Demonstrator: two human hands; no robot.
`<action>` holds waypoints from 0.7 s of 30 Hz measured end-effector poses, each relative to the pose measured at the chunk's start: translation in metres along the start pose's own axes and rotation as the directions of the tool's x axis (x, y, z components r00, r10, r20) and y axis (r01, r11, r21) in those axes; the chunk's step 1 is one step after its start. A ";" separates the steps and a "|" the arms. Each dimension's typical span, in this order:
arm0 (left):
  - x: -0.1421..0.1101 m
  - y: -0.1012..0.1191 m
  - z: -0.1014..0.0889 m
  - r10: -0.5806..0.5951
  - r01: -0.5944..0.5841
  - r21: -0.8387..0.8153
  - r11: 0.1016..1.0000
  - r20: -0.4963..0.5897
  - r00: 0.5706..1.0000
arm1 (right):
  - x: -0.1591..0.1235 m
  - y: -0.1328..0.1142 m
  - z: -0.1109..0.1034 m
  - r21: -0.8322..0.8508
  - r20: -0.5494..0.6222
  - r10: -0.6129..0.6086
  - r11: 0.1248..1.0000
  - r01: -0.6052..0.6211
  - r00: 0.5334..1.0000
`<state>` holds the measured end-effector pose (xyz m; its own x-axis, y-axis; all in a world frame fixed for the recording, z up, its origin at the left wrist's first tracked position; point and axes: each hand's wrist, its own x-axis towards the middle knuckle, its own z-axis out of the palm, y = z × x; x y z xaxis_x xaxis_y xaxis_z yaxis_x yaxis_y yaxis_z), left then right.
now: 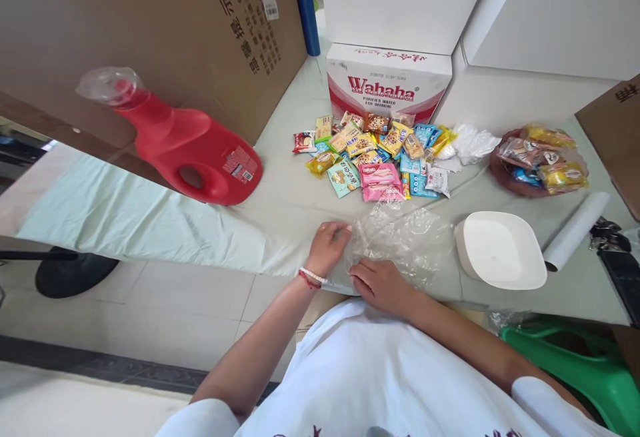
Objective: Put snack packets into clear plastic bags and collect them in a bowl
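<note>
Pale tablecloth [285, 217] — clear bag [405, 237] beside left fingers [334, 227] and right fingers [366, 276] — curled, pinch unclear.

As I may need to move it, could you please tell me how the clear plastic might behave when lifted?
The clear plastic is probably floppy, since it lies crumpled and creased. It looks thin and see-through, so likely very light. Its glossy highlights suggest it might be slippery.

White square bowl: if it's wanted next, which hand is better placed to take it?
Probably the right hand: it is nearer the white square bowl; the left hand is farther, at the left end of the clear crumpled plastic.
</note>
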<state>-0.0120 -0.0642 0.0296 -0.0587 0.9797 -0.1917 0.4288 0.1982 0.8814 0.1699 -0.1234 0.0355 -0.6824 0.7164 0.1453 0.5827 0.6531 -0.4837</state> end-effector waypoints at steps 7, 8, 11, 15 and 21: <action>0.023 0.015 0.017 -0.156 0.212 -0.304 0.929 0.199 0.968 | -0.016 0.014 -0.002 0.074 -0.135 -0.055 0.995 0.066 0.989; 0.025 0.014 0.014 -0.149 0.192 -0.306 0.933 0.160 0.976 | -0.016 0.011 -0.002 0.068 -0.111 -0.032 0.997 0.040 0.993; 0.025 0.006 0.002 -0.121 0.108 -0.226 0.968 -0.045 0.992 | -0.017 -0.001 -0.012 0.049 0.039 0.011 0.999 -0.013 0.999; 0.016 -0.009 -0.014 0.005 0.034 0.160 0.987 -0.235 0.972 | -0.014 0.014 -0.062 0.128 -0.056 0.129 0.984 -0.121 0.990; -0.002 -0.023 -0.021 0.063 0.100 0.348 0.932 -0.427 0.902 | 0.014 0.142 -0.129 -0.266 -0.379 0.592 0.667 -0.696 0.712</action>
<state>-0.0411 -0.0704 0.0192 -0.4112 0.9091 0.0673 0.7075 0.2717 0.6524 0.3002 0.0114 0.0802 0.0260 0.9892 0.1440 0.9809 0.0025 -0.1947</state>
